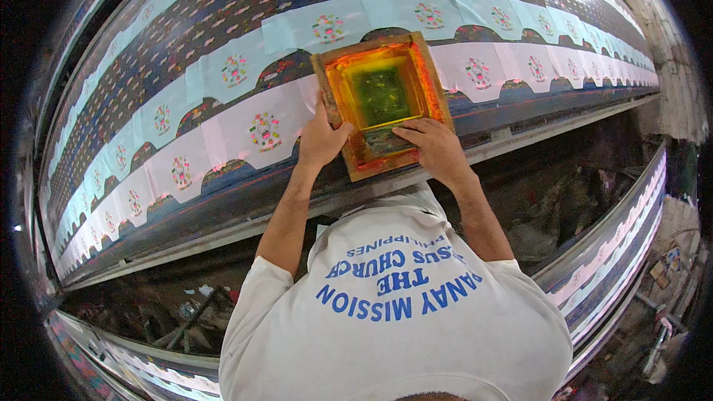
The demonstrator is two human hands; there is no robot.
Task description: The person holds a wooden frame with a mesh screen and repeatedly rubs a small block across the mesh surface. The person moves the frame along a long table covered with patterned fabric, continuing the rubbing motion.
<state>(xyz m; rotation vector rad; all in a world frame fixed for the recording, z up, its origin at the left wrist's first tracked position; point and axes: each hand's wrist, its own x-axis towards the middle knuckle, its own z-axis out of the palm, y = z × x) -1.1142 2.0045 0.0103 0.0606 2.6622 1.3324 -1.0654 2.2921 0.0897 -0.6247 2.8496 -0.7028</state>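
Both hands (321,137) (434,147) — wooden screen frame (382,104)

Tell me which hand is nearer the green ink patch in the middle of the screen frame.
Right. The right hand lies on the wooden frame just below the green patch; the left hand grips the frame's left edge, farther from the patch.

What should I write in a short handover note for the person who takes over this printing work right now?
Left hand: grips the left side of the wooden screen frame, thumb on its rim.
Right hand: fingers rest on the squeegee at the frame's near end.
Frame lies flat on the long printed cloth, over one pale panel; green ink sits on the mesh.
Done: flower motifs show on panels both sides.
Left: whether this panel is printed cannot be seen.
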